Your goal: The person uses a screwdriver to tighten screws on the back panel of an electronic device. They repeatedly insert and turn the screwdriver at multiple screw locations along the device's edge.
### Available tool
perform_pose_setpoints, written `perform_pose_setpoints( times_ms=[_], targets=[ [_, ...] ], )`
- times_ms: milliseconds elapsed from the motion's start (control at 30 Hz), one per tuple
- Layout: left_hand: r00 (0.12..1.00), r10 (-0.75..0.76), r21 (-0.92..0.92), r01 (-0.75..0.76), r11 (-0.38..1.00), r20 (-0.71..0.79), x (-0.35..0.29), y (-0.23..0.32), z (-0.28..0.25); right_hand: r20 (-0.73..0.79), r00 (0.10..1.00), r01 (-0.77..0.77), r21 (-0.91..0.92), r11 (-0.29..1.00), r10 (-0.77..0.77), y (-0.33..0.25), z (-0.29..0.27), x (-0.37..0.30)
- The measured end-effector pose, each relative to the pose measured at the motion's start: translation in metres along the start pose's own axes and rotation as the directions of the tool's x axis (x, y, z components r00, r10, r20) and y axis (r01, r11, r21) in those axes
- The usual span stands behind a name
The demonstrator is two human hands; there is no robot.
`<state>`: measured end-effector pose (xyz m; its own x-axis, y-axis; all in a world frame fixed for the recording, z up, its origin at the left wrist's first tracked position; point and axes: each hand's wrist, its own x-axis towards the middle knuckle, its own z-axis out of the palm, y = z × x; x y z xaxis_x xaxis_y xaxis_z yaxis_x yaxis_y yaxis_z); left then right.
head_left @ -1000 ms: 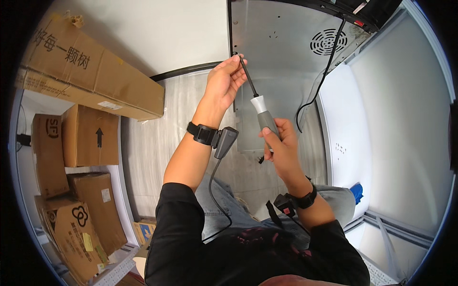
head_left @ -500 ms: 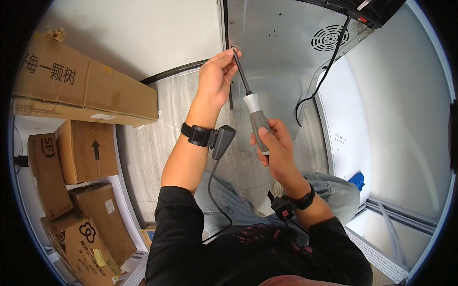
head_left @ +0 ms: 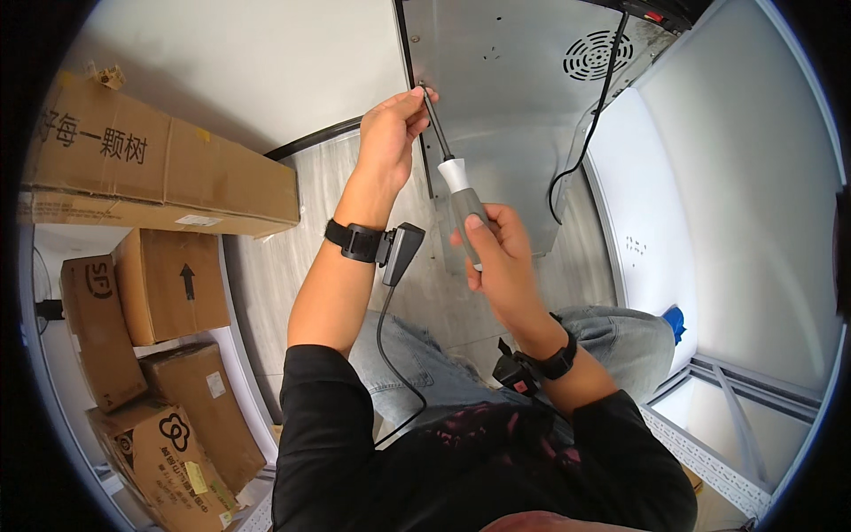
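My right hand [head_left: 503, 257] is wrapped round the grey and white handle of a screwdriver [head_left: 456, 177], thumb along the grip. Its dark shaft slants up and left to the edge of a silver metal panel [head_left: 496, 106]. There my left hand [head_left: 390, 137] pinches at the screwdriver's tip with thumb and fingers. Whether a screw is also between those fingertips is too small to tell. Just above the tip, a small round fastener or hole [head_left: 415, 39] shows in the panel. Both wrists wear black straps with small dark devices; a cable runs from the left one.
A black cord [head_left: 589, 133] hangs in front of the panel, right of a round vent [head_left: 598, 55]. A long cardboard box [head_left: 160, 160] and several smaller cartons [head_left: 182, 284] stand on the left. A white panel [head_left: 745, 195] rises on the right, above a blue object [head_left: 674, 325].
The view has shifted slightly, so the metal panel sits further left. My right hand and the screwdriver handle have moved a little up and left; both hands keep their grip.
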<state>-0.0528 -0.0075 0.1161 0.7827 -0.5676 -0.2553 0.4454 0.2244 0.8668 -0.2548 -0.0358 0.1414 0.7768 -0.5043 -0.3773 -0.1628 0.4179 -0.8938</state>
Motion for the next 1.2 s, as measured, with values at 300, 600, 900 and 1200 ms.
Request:
perform_pose_setpoints(
  times_ms=[300,600,900,1200],
  targets=[
    [0.982,-0.131,0.146,0.110,0.983,0.139,-0.017,0.015,0.001,-0.036,0.957,0.264,-0.297,0.918,-0.287,0.016,0.005,0.003],
    [0.988,-0.134,0.336,0.101,0.936,0.077,-0.010,0.018,0.009,0.106,0.875,0.371,-0.775,0.512,-0.473,-0.005,0.004,0.000],
    [0.955,-0.202,0.331,0.123,0.936,0.216,-0.021,0.019,0.009,0.004,0.971,0.211,-0.485,0.849,-0.239,-0.029,0.001,-0.002],
    [0.955,-0.221,0.234,0.173,0.957,0.196,-0.034,0.026,0.014,0.058,0.980,0.197,-0.335,0.921,-0.188,-0.013,0.003,0.003]
  ],
)
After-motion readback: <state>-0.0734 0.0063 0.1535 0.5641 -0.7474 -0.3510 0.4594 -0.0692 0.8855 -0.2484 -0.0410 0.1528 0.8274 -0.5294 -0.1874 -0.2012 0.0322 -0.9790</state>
